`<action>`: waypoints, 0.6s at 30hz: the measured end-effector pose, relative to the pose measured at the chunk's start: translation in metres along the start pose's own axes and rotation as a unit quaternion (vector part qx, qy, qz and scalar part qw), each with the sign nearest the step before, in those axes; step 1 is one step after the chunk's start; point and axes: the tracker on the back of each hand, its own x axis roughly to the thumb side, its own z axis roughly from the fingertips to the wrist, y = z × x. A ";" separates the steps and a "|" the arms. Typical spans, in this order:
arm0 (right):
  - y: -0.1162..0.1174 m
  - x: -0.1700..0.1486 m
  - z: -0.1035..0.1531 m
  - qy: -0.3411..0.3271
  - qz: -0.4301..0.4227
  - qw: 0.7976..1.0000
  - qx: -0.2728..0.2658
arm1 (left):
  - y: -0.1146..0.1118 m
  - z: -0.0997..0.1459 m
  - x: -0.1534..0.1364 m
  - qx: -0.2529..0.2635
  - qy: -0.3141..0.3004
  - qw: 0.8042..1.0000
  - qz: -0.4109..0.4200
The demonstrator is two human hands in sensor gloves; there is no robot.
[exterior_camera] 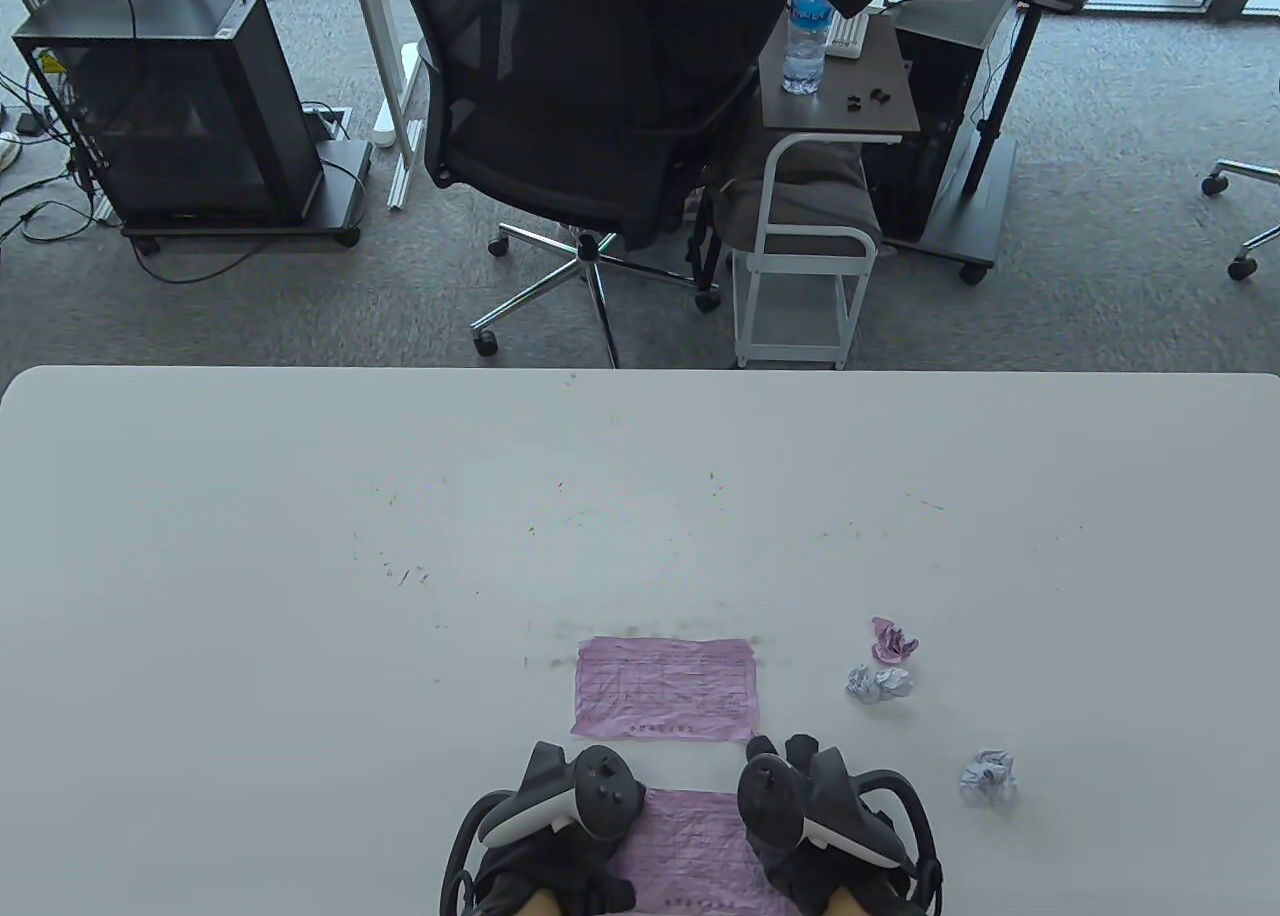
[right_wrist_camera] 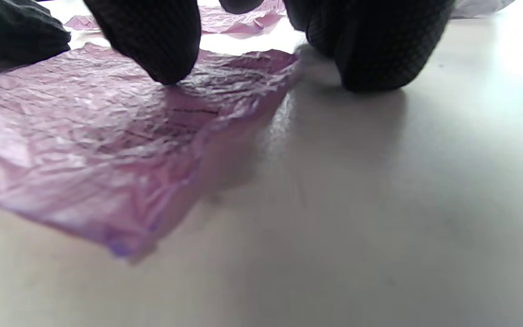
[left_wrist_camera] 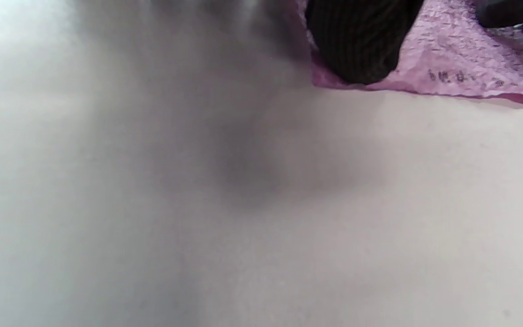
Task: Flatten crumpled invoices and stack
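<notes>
Table view: pink invoice (exterior_camera: 690,846), still wrinkled, at the near table (exterior_camera: 300,556) edge, pressed flat between left hand (exterior_camera: 560,806) and right hand (exterior_camera: 810,806), flattening step underway; next, likely stacking onto the smoothed sheet (exterior_camera: 663,688) beyond, three crumpled balls (exterior_camera: 880,683) waiting right.

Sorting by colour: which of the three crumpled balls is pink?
The pink ball, farthest from the hands; the two others are whitish.

We note grey carpet floor (exterior_camera: 1100,206); black mesh office chair (exterior_camera: 560,106), occupied; white rolling cart (exterior_camera: 800,256); black PC case (exterior_camera: 170,106) on trolley; daylight from far windows.
</notes>
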 end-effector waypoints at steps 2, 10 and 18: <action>-0.002 -0.002 0.001 0.004 -0.005 1.000 -0.003 | 0.000 0.000 0.000 0.000 0.000 1.000 0.000; -0.001 -0.010 0.000 0.019 -0.069 0.997 -0.009 | 0.000 0.000 0.000 0.001 -0.001 1.000 0.000; -0.004 -0.003 0.002 0.001 -0.043 0.998 -0.043 | -0.001 0.000 0.000 0.002 -0.001 1.000 0.001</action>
